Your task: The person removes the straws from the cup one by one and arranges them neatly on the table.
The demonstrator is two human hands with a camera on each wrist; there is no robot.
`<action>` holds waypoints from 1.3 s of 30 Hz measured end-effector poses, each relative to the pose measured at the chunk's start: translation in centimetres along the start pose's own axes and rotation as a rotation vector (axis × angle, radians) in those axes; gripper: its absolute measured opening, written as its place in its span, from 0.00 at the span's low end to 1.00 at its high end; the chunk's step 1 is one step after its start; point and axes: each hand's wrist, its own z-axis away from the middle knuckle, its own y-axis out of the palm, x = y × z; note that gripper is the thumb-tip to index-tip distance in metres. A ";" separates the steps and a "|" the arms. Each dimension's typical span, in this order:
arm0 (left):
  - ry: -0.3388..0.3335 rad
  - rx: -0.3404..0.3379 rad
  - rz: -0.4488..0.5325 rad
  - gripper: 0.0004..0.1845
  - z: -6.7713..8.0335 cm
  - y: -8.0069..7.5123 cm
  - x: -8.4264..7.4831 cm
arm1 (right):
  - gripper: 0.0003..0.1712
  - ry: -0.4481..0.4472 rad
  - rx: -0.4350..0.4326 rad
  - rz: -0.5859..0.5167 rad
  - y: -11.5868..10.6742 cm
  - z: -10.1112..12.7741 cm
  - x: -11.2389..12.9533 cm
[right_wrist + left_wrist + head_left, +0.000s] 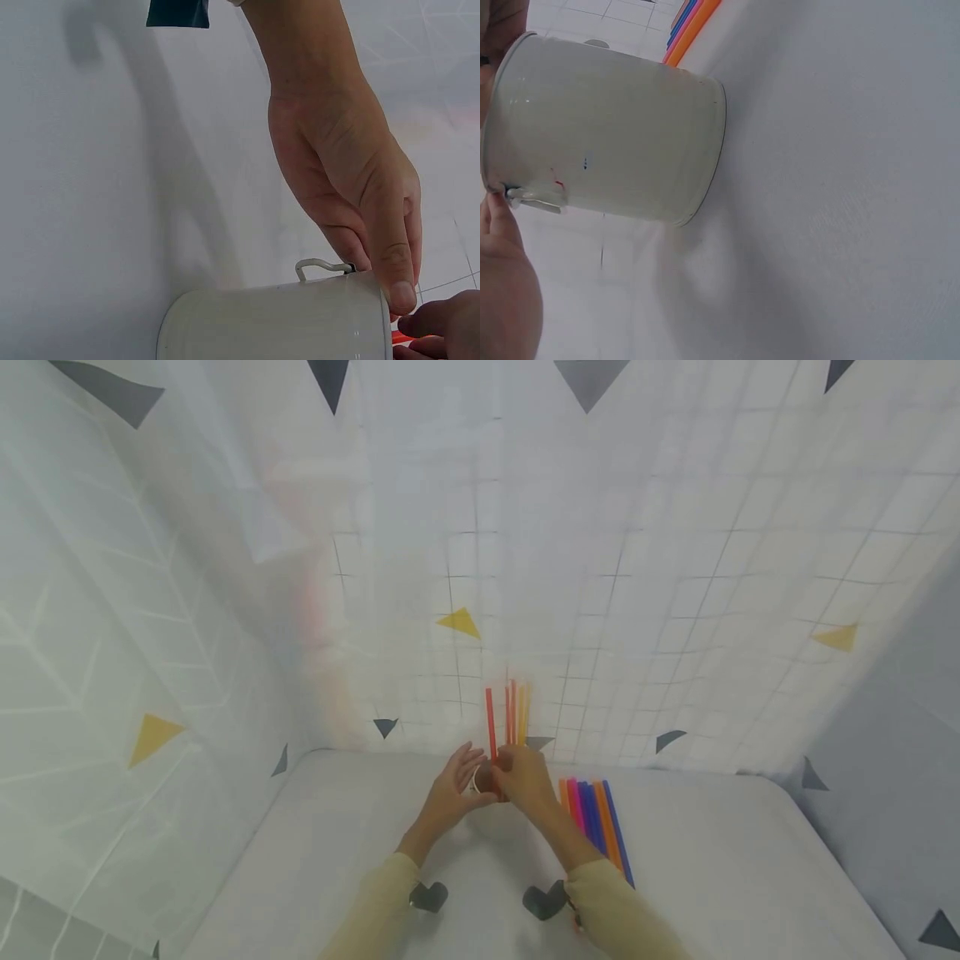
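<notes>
A white metal pail [607, 127] with a small side handle stands on the white table between both hands. My left hand [446, 793] is at its left side, fingers loosely extended and thumb touching the rim near the handle. Over the pail's mouth, my right hand [525, 779] pinches a red straw [491, 718] that points upward; its lower end is hidden. Several more orange-red straws [510, 714] and yellow straws [522, 718] rise behind the right hand, their lower parts hidden by it. In the right wrist view, the right hand's fingertips [424, 322] are beside the rim.
Several orange, pink and blue straws [588, 818] lie side by side on the table [712, 860], under and right of the right forearm. A pale patterned curtain [600, 568] hangs behind the table's far edge. Grey-white fabric [907, 735] bounds the right side.
</notes>
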 end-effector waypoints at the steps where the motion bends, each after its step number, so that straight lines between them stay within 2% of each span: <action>1: 0.007 -0.001 0.002 0.57 0.0 0.0 0.0 | 0.15 -0.002 -0.002 0.014 0.1 -0.1 0.1; 4: 0.016 -0.007 0.002 0.56 0.1 0.1 -0.1 | 0.11 -0.012 -0.019 0.063 0.3 -0.5 0.2; 7: 0.016 -0.008 0.007 0.56 0.2 0.1 -0.1 | 0.13 -0.013 -0.041 0.107 0.5 -0.8 0.3; 12: 0.013 -0.004 0.017 0.57 0.1 0.4 0.1 | 0.16 -0.005 -0.055 0.115 0.5 -1.0 0.5; 20: -0.025 -0.016 0.002 0.58 0.1 0.6 -0.2 | 0.14 -0.004 -0.081 0.146 0.6 -1.1 0.8; 31: -0.049 -0.020 -0.010 0.57 0.2 0.5 0.2 | 0.11 0.049 -0.083 0.085 1.1 -1.3 0.7; 39: -0.051 -0.027 -0.009 0.57 0.2 0.6 0.1 | 0.09 0.040 -0.083 0.035 1.3 -1.0 0.4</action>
